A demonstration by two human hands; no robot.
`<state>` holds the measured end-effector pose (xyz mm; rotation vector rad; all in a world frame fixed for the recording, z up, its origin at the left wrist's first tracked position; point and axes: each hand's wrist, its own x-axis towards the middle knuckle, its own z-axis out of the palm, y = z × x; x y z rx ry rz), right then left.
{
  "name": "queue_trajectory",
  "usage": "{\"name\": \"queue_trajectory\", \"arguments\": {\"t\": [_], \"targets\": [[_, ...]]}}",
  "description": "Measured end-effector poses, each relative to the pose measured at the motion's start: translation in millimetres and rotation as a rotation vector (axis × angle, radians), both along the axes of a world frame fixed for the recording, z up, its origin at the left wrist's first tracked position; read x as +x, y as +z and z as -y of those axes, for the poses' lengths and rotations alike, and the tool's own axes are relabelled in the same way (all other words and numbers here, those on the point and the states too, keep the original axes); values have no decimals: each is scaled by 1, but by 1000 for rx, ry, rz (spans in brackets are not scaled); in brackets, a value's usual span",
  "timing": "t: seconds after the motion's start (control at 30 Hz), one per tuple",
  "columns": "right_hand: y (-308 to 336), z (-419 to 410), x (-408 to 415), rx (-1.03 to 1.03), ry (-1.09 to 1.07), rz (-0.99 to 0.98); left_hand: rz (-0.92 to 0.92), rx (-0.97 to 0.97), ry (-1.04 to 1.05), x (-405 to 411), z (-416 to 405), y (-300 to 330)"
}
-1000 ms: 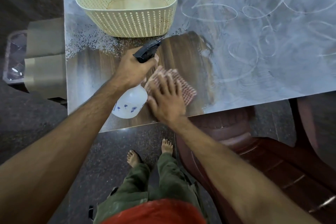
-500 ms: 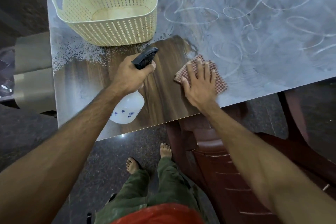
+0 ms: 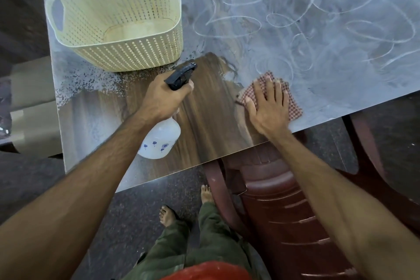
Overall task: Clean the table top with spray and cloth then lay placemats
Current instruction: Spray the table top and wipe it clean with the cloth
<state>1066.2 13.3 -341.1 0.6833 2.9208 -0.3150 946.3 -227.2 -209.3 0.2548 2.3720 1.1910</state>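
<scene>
The wooden table top [image 3: 209,120] is wiped brown near its front left and coated in grey dust with swirl marks elsewhere. My left hand [image 3: 163,95] grips the neck of a white spray bottle [image 3: 162,141] with a black trigger head, held just above the table. My right hand [image 3: 268,104] lies flat, fingers spread, pressing a red-and-white checked cloth [image 3: 293,107] on the table at the edge of the dusty area, near the front edge. No placemats are in view.
A cream perforated plastic basket [image 3: 118,20] stands empty at the table's back left corner. A dark red plastic chair [image 3: 284,207] sits under the front edge by my right arm. My bare feet stand on the dark speckled floor [image 3: 127,216].
My right hand has slid the cloth rightward, away from the bottle, into the dusty area. The wiped brown patch is wider. My left hand keeps holding the bottle in about the same place.
</scene>
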Motion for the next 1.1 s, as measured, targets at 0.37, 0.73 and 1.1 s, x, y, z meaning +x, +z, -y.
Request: {"name": "queue_trajectory", "arguments": {"t": [0.37, 0.73, 1.1], "targets": [[-2, 67, 39, -17, 329, -36, 0, 25, 2, -10, -18, 4], [-3, 21, -93, -21, 106, -7, -15, 26, 24, -22, -15, -1], [-1, -6, -38, 8, 137, 13, 14, 51, 59, -34, -18, 0]]}}
